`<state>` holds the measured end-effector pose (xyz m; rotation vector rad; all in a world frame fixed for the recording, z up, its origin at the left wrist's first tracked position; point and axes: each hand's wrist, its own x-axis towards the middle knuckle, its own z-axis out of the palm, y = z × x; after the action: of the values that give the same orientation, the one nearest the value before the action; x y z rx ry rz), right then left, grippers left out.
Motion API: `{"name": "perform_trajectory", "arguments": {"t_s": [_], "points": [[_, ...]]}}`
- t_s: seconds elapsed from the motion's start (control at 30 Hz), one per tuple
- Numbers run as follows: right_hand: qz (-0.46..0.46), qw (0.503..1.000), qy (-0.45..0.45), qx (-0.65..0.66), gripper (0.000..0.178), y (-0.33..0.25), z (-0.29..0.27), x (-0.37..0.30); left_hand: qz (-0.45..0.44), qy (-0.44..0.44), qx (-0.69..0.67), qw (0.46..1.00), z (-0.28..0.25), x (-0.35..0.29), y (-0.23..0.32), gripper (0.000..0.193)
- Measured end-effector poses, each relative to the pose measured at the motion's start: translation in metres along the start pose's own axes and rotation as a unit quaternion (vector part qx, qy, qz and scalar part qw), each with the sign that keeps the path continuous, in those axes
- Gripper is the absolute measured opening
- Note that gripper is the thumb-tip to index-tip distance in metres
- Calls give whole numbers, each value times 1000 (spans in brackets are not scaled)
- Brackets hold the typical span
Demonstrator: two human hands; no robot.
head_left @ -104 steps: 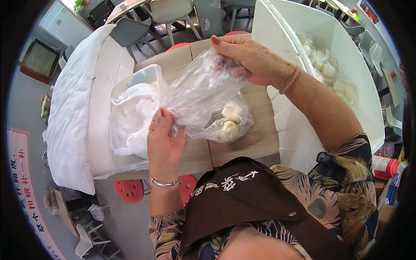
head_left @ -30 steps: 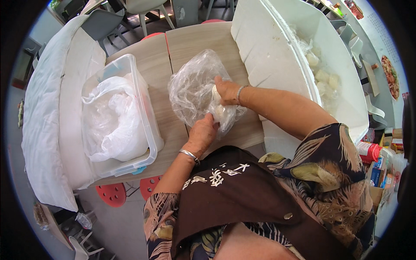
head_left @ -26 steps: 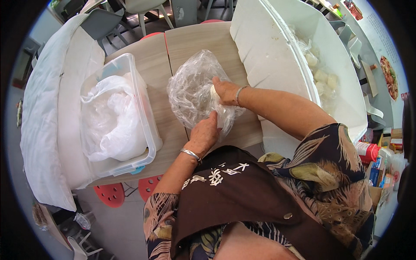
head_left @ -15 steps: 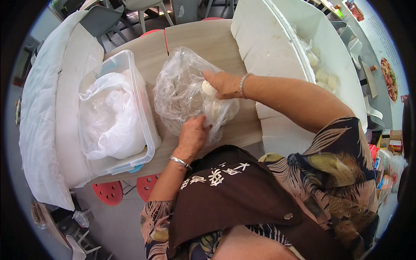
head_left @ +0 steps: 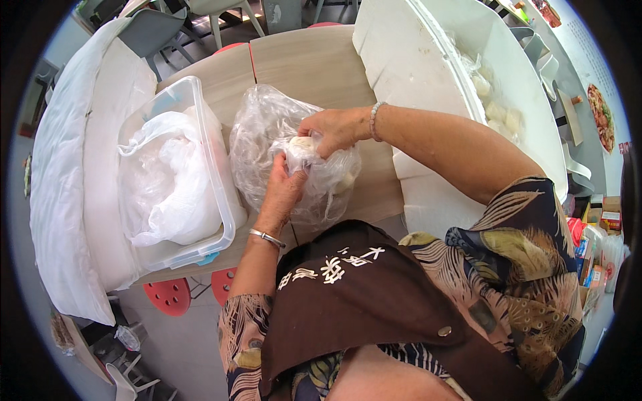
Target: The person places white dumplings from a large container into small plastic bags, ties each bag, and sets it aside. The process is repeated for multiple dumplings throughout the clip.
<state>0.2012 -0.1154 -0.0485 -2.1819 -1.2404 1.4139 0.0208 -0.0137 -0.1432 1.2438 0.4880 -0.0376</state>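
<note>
- Right hand [head_left: 331, 130] is grasping a bun [head_left: 301, 144].
- Left hand [head_left: 283, 188], newly drawn beside that grip, is holding the bag [head_left: 253, 137]; both are now working together.

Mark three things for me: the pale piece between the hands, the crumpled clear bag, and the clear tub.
Pale piece [head_left: 300, 144]: head view, on its exposed top.
Clear bag [head_left: 257, 151]: head view, on its crumpled left part.
Clear tub [head_left: 227, 180]: head view, on its right wall.

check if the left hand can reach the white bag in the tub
Probably yes: the tub is open, so the left hand could go over its rim to the white bag, though that hand holds the clear bag.
</note>
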Motion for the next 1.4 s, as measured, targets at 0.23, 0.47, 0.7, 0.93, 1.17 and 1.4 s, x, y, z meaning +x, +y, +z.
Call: {"name": "perform_trajectory", "arguments": {"t_s": [0.23,0.47,0.7,0.93,1.17,1.4], "points": [[-217,954,154,-137,40,-3,18,19,-28,66,-156,985,-1,-15,16,37],[-37,990,37,133,28,-34,22,-1,-85,-8,-390,917,-10,-25,1,46],[-2,959,146,241,25,-27,22,13,-114,57,-307,943,-16,-39,-7,38],[-7,999,-9,37,33,4,37,27,-70,143,-257,953,-12,-70,9,59],[51,984,36,-164,36,-3,33,18,-82,99,-361,923,-10,-83,21,40],[-34,964,6,-264,76,-8,78,7,-31,67,-445,893,-6,-86,34,42]]}}
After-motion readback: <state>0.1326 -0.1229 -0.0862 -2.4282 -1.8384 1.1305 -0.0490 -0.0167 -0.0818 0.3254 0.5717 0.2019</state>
